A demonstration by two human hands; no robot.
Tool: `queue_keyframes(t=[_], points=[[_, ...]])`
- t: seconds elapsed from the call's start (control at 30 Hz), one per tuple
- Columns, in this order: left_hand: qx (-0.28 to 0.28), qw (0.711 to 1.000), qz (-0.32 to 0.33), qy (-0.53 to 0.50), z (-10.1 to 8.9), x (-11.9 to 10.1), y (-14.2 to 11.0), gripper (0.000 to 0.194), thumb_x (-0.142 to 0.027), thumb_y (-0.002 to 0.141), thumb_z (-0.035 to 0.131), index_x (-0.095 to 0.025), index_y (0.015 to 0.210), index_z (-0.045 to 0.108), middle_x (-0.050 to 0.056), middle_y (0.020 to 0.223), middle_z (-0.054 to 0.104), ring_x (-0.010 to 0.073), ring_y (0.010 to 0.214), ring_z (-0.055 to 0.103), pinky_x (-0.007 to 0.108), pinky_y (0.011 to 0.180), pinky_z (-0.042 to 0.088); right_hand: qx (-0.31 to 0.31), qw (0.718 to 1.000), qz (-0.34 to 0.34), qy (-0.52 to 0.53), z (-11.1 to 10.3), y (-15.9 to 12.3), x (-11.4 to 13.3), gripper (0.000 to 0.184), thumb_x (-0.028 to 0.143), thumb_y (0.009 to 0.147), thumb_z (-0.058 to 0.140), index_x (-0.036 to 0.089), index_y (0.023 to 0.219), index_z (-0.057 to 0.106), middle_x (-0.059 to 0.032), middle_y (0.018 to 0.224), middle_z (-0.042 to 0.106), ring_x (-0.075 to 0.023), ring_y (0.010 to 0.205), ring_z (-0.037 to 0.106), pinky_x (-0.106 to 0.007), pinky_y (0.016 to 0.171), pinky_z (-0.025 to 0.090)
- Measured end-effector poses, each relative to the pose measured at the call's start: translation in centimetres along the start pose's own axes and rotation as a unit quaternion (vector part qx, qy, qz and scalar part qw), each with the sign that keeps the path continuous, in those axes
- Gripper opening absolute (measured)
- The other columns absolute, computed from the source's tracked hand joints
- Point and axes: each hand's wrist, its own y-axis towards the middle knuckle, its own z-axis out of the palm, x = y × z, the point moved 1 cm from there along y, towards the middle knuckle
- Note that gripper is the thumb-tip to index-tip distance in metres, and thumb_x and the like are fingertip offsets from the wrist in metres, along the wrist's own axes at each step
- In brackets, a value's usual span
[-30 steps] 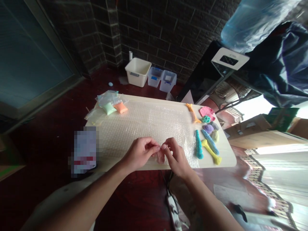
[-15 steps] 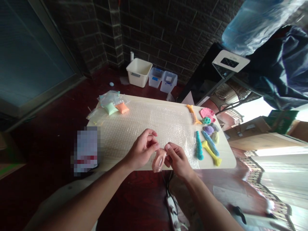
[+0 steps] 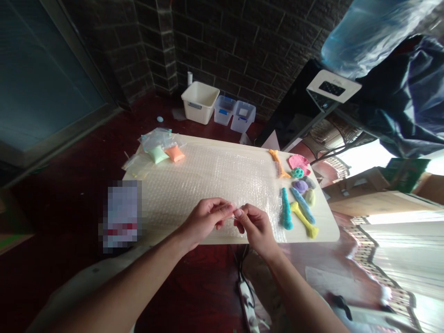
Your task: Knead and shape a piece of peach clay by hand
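Note:
My left hand [image 3: 207, 223] and my right hand [image 3: 255, 225] meet above the near edge of the table. Both are closed, thumbs and fingers pinching at the same spot. Between the fingertips shows only a thin, pale strip of a small clear plastic packet [image 3: 235, 217]; its brownish body is out of sight now. Beneath the hands lies a sheet of bubble wrap [image 3: 194, 185]. To the right of my right hand are a teal tapered clay piece [image 3: 286, 210], a yellow bone-shaped piece [image 3: 305, 221] and a blue stick [image 3: 303, 204].
More clay shapes, including an orange bone [image 3: 278, 164] and a pink piece [image 3: 299, 163], lie at the table's right end. Green [image 3: 158, 154] and orange [image 3: 174, 153] packets sit at the far left. Bins [image 3: 199, 108] stand behind; a power strip [image 3: 247, 303] lies below.
The brown packet, which hung in view from my right hand, has turned out of sight. My left fingers, apart before, have moved right and closed at its edge.

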Motion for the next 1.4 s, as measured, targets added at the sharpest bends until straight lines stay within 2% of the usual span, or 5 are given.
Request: queue_keyframes(t=[0.53,0.73,0.97,1.17,1.4], points=[[0.084,0.996,-0.032,0.006,-0.7,0.4,-0.7,0.034,-0.036,0.076,0.09,-0.017,0.091,0.066,0.006,0.086,0.079,0.0219,0.086,0.077,0.035,0.081,0.058,0.101,0.964,-0.074,-0.233,-0.9,-0.1,1.7,0.046,0.045,0.111,0.047,0.021,0.071,0.052,0.0007,0.068,0.051,-0.0147,0.064,0.05,-0.029,0.061,0.037],[0.036,0.998,-0.029,-0.031,-0.5,0.7,0.0,0.043,-0.042,0.069,0.095,-0.018,0.089,0.065,0.006,0.079,0.079,0.0224,0.078,0.076,0.037,0.08,0.057,0.001,0.958,-0.141,-0.251,-0.3,-0.4,1.5,0.037,0.037,0.109,0.052,0.022,0.076,0.058,-0.0035,0.073,0.059,-0.0182,0.067,0.057,-0.033,0.063,0.042],[-0.091,0.993,0.07,0.024,-1.1,-0.2,-0.3,0.042,-0.04,0.073,0.092,-0.015,0.098,0.069,-0.002,0.077,0.061,0.0137,0.071,0.061,0.027,0.068,0.051,-0.014,0.997,-0.033,-0.074,0.0,-0.6,0.6,0.03,0.048,0.1,0.067,0.021,0.088,0.07,-0.0022,0.071,0.063,-0.0154,0.061,0.056,-0.029,0.057,0.046],[-0.086,0.992,0.089,0.007,-1.0,-0.2,-0.3,0.046,-0.035,0.079,0.089,-0.018,0.113,0.063,-0.001,0.087,0.062,0.0155,0.083,0.062,0.029,0.079,0.051,0.03,0.998,0.057,0.012,1.5,-0.4,-0.5,0.036,0.051,0.088,0.081,0.02,0.079,0.066,0.0005,0.068,0.063,-0.0125,0.058,0.054,-0.026,0.055,0.043],[0.015,0.991,0.125,0.041,-0.5,0.0,-0.2,0.045,-0.035,0.096,0.072,-0.022,0.074,0.035,-0.003,0.077,0.045,0.0117,0.075,0.05,0.026,0.069,0.044,0.068,0.991,0.045,-0.105,-0.8,-0.4,0.8,0.039,0.055,0.098,0.067,0.018,0.089,0.071,-0.0032,0.077,0.067,-0.0165,0.07,0.06,-0.028,0.062,0.044]])
